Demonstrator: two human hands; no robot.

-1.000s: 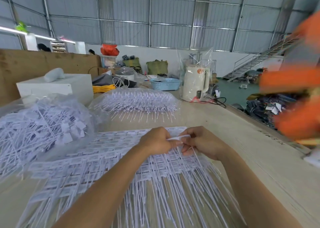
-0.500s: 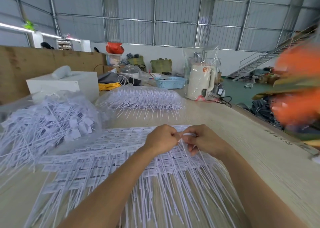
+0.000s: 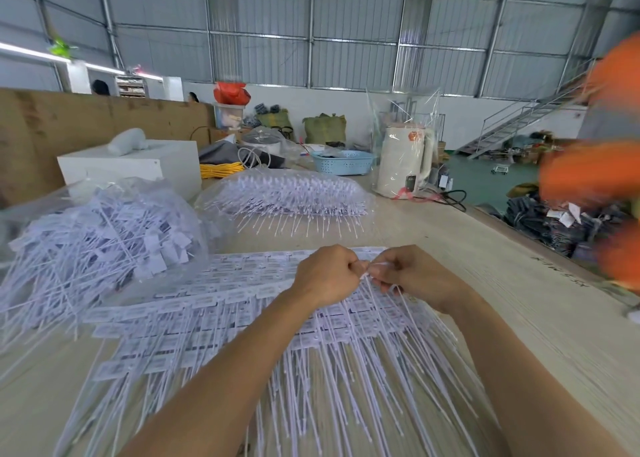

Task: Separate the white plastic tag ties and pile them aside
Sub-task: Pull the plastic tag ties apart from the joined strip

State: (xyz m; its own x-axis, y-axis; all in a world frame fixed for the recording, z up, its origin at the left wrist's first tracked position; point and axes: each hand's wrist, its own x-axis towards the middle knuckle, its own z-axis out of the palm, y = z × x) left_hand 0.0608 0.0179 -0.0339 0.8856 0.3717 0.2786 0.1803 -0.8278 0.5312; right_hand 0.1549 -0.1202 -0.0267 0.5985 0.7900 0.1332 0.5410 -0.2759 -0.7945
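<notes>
Your left hand (image 3: 325,276) and right hand (image 3: 412,276) meet over the surface (image 3: 519,304), both pinching one white tag tie (image 3: 375,267) at the far edge of the joined sheets of ties (image 3: 242,311). A loose heap of separated ties (image 3: 97,238) lies at left; most sheets look unsplit. The sheets' tails run toward you, label heads pointing away.

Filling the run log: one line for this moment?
step: separating | left hand: pinches tag tie | right hand: pinches same | loose pile: left
</notes>
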